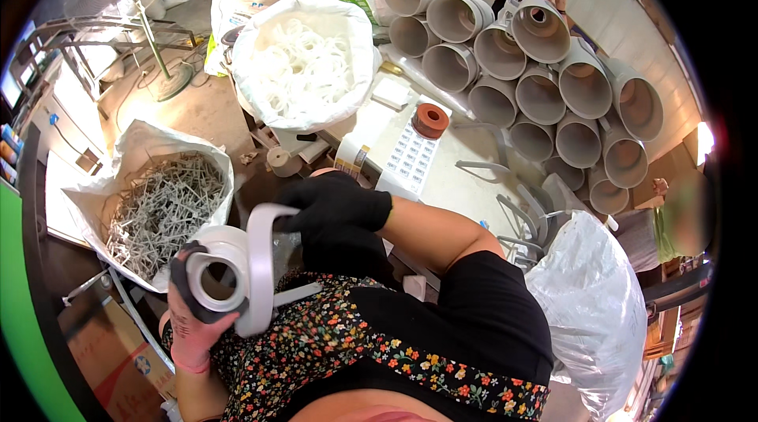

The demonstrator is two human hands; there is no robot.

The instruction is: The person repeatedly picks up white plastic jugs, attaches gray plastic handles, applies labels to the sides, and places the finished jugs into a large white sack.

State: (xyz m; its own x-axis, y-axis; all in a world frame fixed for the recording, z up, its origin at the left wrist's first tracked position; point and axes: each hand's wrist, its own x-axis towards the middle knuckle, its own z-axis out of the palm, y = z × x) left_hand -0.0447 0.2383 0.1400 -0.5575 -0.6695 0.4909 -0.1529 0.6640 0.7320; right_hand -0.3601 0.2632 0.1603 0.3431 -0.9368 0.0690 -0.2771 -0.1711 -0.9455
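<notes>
In the head view, the white fitting (pixel 230 240) looked like moulded plastic: probably light, stiff, a little slippery on its smooth faces, and unlikely to break in handling. Its round collar seemed the surest place to hold; the curved band (pixel 259 272) on its right side would probably flex more.

The fitting was at the near left, in front of the floral apron (pixel 316 319). The left hand (pixel 192 303) had its fingers curled round the collar's left and near edge, gripping it. The right hand (pixel 335 199) was at the band's far end, apparently touching; how tightly its fingers were closed could not be told.
</notes>
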